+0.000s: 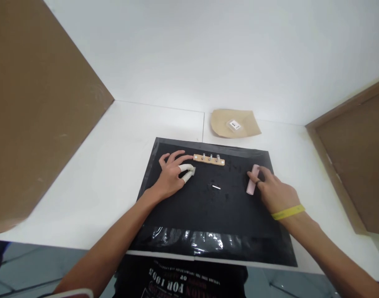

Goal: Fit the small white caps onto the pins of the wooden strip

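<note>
Strip (206, 159) of pale wood colour, with three small uprights on it, is laid on the far part of a black mat (189, 211), between the hands and much closer to the left one. By the left hand (170, 176), white covers (186, 167) are worn on two digits, and a small pale piece (193, 171) is pinched between their tips, just near of the strip's left end. An outstretched finger is brought to that end; whether it is touched cannot be told. By the right hand (278, 194), a pink block (253, 179) is clamped between the fingers at the right of the mat. The hands are kept well apart.

Between them, slightly nearer than the strip, a short silvery pin (216, 187) is set. A yellow band (288, 212) is worn on the right wrist. Beyond the mat, a clear case (233, 125) is rested on brown paper (251, 126).

The white counter (105, 165) is flanked by brown panels (52, 103) at left and right. A broad stretch of mat is left between the pin and the glossy near border.
</note>
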A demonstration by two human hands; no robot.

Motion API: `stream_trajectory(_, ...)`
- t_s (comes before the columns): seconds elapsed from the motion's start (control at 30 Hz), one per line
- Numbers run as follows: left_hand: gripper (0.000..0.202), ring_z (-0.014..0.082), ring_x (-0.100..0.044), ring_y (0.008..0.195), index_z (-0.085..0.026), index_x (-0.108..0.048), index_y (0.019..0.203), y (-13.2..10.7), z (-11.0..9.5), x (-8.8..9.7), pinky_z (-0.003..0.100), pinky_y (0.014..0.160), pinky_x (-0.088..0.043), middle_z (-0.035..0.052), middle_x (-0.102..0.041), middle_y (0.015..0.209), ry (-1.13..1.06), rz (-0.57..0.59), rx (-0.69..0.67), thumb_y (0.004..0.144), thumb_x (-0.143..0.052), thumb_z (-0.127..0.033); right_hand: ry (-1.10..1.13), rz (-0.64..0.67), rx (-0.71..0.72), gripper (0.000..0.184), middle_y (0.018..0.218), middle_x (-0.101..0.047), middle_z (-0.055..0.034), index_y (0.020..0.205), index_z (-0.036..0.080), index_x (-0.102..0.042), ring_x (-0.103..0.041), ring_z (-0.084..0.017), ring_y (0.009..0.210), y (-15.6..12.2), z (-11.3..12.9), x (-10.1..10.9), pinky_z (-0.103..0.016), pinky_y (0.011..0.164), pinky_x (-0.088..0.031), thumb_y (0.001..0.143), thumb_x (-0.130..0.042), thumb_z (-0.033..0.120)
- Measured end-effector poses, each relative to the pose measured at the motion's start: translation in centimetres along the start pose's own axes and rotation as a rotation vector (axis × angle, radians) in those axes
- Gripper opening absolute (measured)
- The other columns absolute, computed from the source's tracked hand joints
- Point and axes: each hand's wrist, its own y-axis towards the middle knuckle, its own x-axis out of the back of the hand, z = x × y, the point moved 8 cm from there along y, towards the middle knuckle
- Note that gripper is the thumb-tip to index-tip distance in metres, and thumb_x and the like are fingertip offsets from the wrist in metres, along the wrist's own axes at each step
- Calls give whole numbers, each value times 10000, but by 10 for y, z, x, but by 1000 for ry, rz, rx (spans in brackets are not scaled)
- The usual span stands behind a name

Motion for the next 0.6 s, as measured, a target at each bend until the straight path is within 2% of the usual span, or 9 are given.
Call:
stream_trajectory(0.13,108,311,-544,1461,-260,-737,940,0,1,-5,630,1178,-215,36,-730,1415,-1,61,10,981,-659,-197,-59,-57,70,446,1441,-639,-148,1268,222,-746,-707,-257,985,11,3,-2,-311,578,-549,938,-530,14)
stream_trajectory(0.23,104,299,-570,1436,-268,-738,944,0,1,-7,633,1188,-202,33,-735,1409,-15,86,17,979,-665,-202,-52,-124,15,311,1413,-653,-172,1114,188,-779,-676,-282,985,12,-6,11,-331,547,-491,966,-531,73)
stream_trajectory(0.3,104,289,-585,1419,-271,-738,942,-1,2,-6,630,1195,-192,30,-744,1394,-18,82,22,982,-664,-210,49,-190,-119,237,1335,-699,-147,1054,209,-787,-674,-290,978,7,-23,27,-328,524,-424,1000,-556,192)
stream_trajectory(0.37,105,280,-601,1400,-271,-734,948,-1,2,-6,624,1198,-189,27,-757,1371,-21,75,24,986,-657,-211,336,-260,-238,237,1194,-757,-105,1040,240,-791,-687,-274,908,-3,-37,46,-335,556,-438,1002,-591,362)
stream_trajectory(0.43,105,272,-618,1377,-271,-729,956,-1,3,-7,616,1198,-194,24,-774,1336,-22,74,23,985,-653,-205,806,-273,-279,301,1034,-788,-69,1010,264,-798,-680,-227,750,-13,-34,59,-350,601,-504,950,-641,514)
stream_trajectory(0.5,105,270,-620,1377,-272,-731,961,-1,3,-6,609,1196,-201,26,-775,1329,-13,57,17,980,-658,-199,1270,-216,-306,296,1098,-799,-64,1010,291,-805,-685,-210,723,-23,-11,68,-341,580,-530,901,-726,555)
stream_trajectory(0.53,107,271,-614,1386,-272,-735,962,-1,3,-5,604,1196,-204,29,-767,1345,-7,42,13,977,-661,-196,1461,-254,-320,279,1078,-799,-59,979,301,-800,-660,-189,655,-28,3,76,-322,510,-502,887,-759,561)
stream_trajectory(0.6,111,271,-603,1402,-271,-743,966,-1,1,-2,593,1193,-215,37,-741,1388,6,10,3,972,-664,-193,1750,-361,-233,304,870,-775,-35,919,326,-778,-601,-175,554,-38,36,100,-314,454,-488,843,-789,620)
